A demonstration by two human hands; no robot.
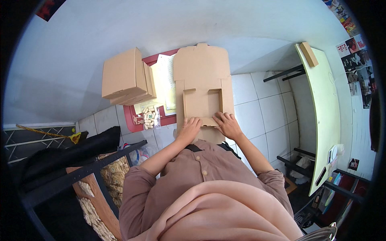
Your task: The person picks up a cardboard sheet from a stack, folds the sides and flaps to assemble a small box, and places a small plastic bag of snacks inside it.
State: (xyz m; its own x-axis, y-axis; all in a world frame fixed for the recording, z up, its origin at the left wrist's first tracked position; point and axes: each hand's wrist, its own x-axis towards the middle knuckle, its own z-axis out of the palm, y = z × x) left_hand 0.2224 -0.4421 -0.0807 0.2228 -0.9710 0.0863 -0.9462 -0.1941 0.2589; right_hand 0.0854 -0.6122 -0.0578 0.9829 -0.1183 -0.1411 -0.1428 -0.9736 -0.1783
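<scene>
1. Okay, got a brown cardboard box (203, 105) dead center, close in front of the brown shirt (197, 168) and over the right part of a red tabletop (129, 118).
2. Clamped on its near-left corner with the left hand (190, 128), fingers bent over the edge. Can't really make out the thumb.
3. Clamped on the near-right corner with the right hand (227, 124), fingertips over the fold. Hands apart from each other, with a strip of near panel (207, 121) showing between.
4. Done so far, going by the shape: side walls (220, 101) up, short tabs (214, 91) turned inward at the far end. Probably partway through folding the near panel.
5. Not done: lid panel (202, 62) wide open, stretching away toward the wall. Nothing visible inside the box either. Roughly half formed, at a guess.
6. Off to the left, a stack of boxes (122, 76), seemingly folded shut already. Also some paper sheets (168, 82) between stack and lid, plus a clear bag of pale peg-like pieces (151, 117) just below.
7. Further out: white floor tiles (257, 106) on the right, then a pale yellow-green table (326, 116) with a small carton (309, 54) at its far end.
8. Lower left, more pale pieces in clear packs (114, 172).
</scene>
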